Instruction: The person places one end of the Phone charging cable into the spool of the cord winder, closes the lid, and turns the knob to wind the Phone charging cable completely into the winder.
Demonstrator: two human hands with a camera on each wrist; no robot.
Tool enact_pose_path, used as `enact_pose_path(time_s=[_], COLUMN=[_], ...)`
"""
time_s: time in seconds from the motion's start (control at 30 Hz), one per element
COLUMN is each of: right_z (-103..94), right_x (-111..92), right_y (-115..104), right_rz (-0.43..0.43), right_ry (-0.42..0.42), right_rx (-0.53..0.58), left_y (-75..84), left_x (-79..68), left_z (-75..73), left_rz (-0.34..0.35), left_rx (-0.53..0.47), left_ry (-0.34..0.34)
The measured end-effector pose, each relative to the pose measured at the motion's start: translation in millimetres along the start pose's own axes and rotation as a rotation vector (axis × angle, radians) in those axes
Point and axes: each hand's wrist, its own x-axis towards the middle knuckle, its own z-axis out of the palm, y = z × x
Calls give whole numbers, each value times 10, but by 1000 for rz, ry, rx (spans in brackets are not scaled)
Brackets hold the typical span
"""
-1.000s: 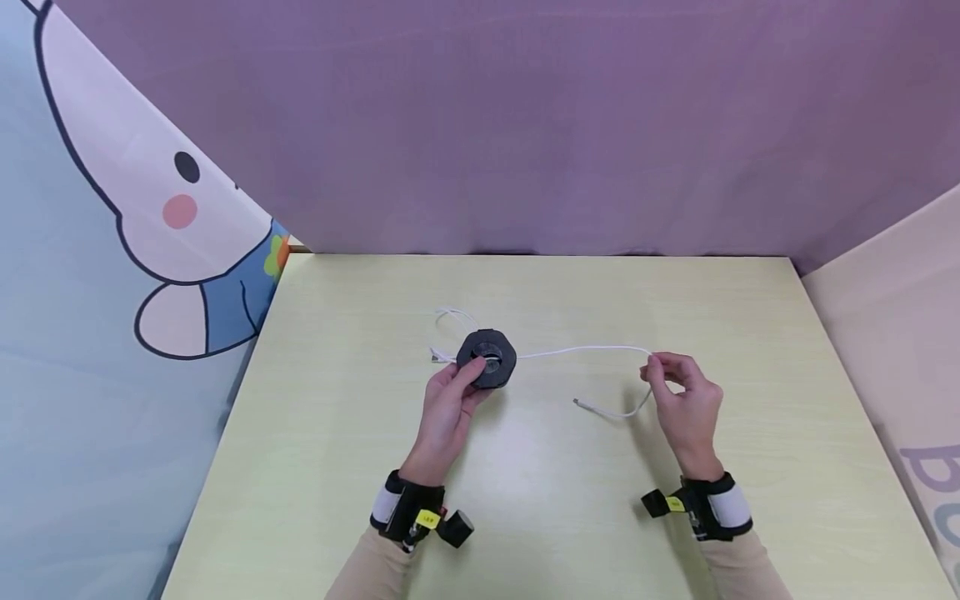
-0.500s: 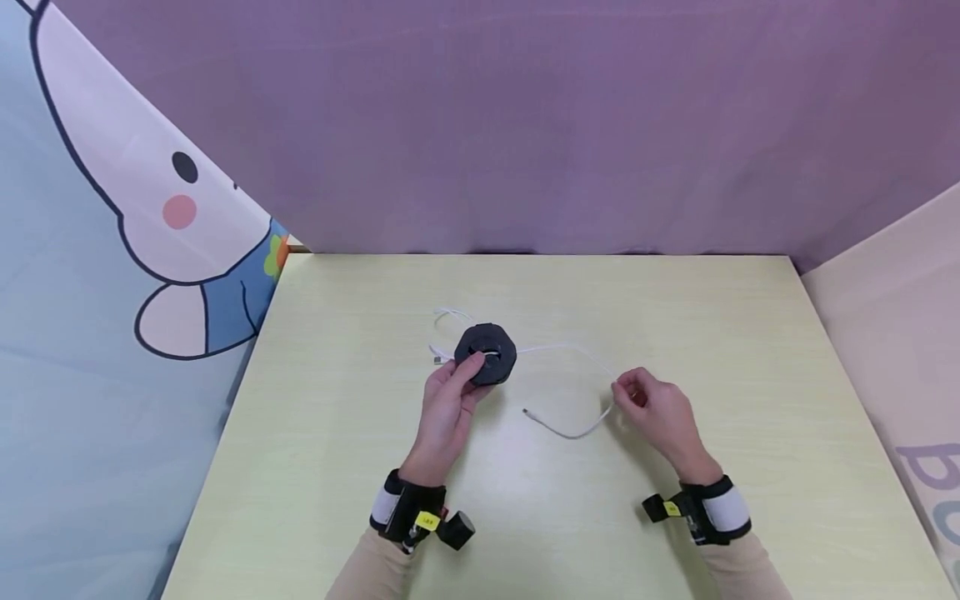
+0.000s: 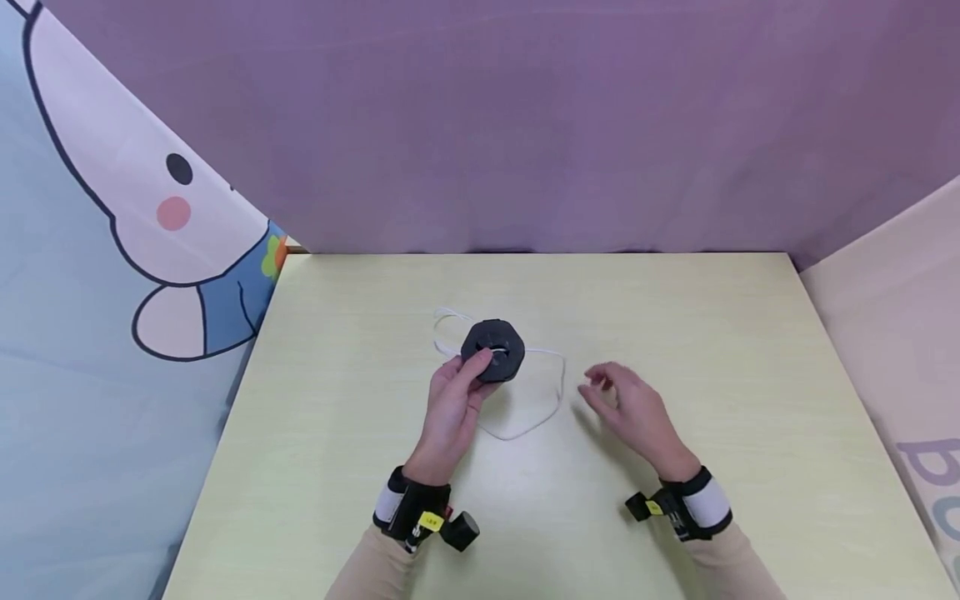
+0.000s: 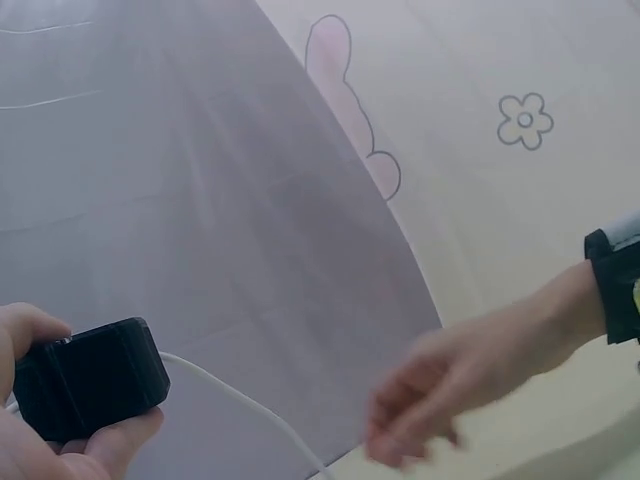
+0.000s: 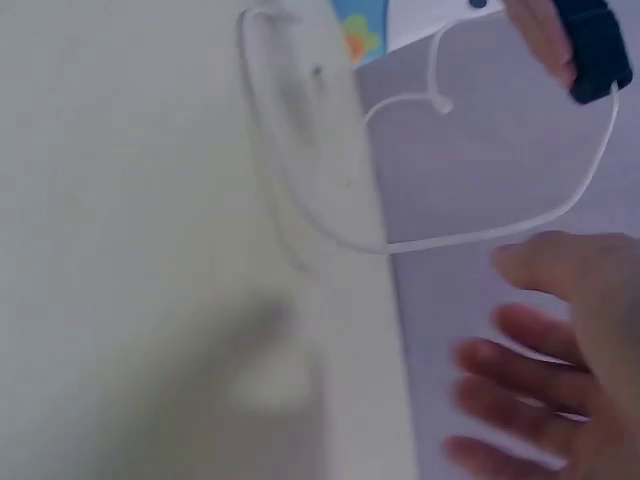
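Observation:
My left hand (image 3: 447, 414) grips a black, many-sided cable winder (image 3: 510, 340) by its lower left edge, the thumb over its central hole. From the winder's right side a white cable (image 3: 562, 379) runs out and droops in a loop, its end passing behind my left hand in the head view. More of the cable sticks out at the winder's upper left. My right hand (image 3: 636, 411) is apart from the cable, to the right of the loop, fingers loosely bent and holding nothing. In the right wrist view the fingers (image 5: 525, 375) are spread below the cable (image 5: 470, 238).
The pale table (image 3: 345, 467) lies under both hands, with a purple curtain (image 3: 525, 125) along its far edge. A printed blue cloth (image 3: 67, 417) hangs at the left and a pale one (image 3: 892, 333) at the right. Each wrist wears a black camera strap (image 3: 697, 504).
My right hand has moved left and let go of the cable, which now hangs in a loop near the winder. The left hand still holds the winder, almost unmoved.

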Motion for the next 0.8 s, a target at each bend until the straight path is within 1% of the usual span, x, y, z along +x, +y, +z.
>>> enact_pose_path(time_s=[0.07, 0.13, 0.27, 0.43, 0.53, 0.6, 0.8], right_z=[-14, -34, -53, -23, 4, 19, 30], right_x=[75, 158, 315, 461, 506, 519, 522], right_y=[-65, -154, -359, -548, -601, -624, -667], right_rz=[-52, -100, -196, -297, -342, -358, -339], right_ry=[97, 161, 241, 339, 376, 385, 373], right_rx=[40, 98, 200, 250, 274, 281, 276], left_y=[4, 6, 3, 6, 11, 14, 10], left_x=[-8, -18, -36, -60, -74, -81, -93], left_z=[9, 16, 33, 62, 71, 73, 65], left_rz=[0, 3, 13, 11, 2, -1, -16], left_rx=[6, 15, 37, 41, 33, 35, 30], left_ry=[-2, -9, -21, -24, -24, -27, -31])
